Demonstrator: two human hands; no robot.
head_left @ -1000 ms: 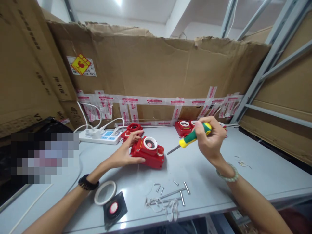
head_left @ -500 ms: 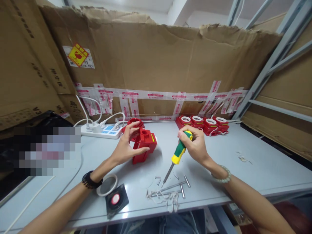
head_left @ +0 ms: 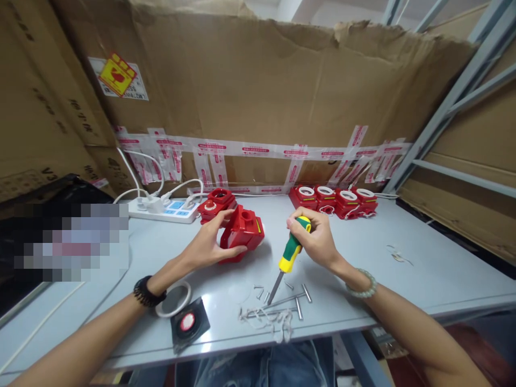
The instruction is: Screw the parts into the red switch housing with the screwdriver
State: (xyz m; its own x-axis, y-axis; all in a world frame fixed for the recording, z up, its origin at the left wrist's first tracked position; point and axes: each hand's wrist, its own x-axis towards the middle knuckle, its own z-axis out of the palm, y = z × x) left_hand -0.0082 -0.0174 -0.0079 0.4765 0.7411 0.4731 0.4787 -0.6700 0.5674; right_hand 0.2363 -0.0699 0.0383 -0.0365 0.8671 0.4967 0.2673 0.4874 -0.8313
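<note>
My left hand (head_left: 209, 244) grips a red plastic housing (head_left: 244, 231), tipped up on its side on the grey table (head_left: 423, 269). My right hand (head_left: 316, 239) holds a screwdriver (head_left: 288, 257) with a green and yellow handle, pointing down. Its tip rests among several small loose screws (head_left: 264, 294) near the table's front edge. Long metal pins (head_left: 300, 303) and a tangle of white string (head_left: 270, 317) lie beside the screws.
A white ring (head_left: 174, 300) and a black square part with a red centre (head_left: 188, 323) lie front left. More red housings (head_left: 334, 200) line the cardboard wall; another red housing (head_left: 215, 201) sits by a white power strip (head_left: 165, 209). Metal shelving (head_left: 439, 113) stands right.
My left hand turned the red housing from flat, face up, onto its side. My right hand swung the screwdriver from raised and level down to the screws on the table.
</note>
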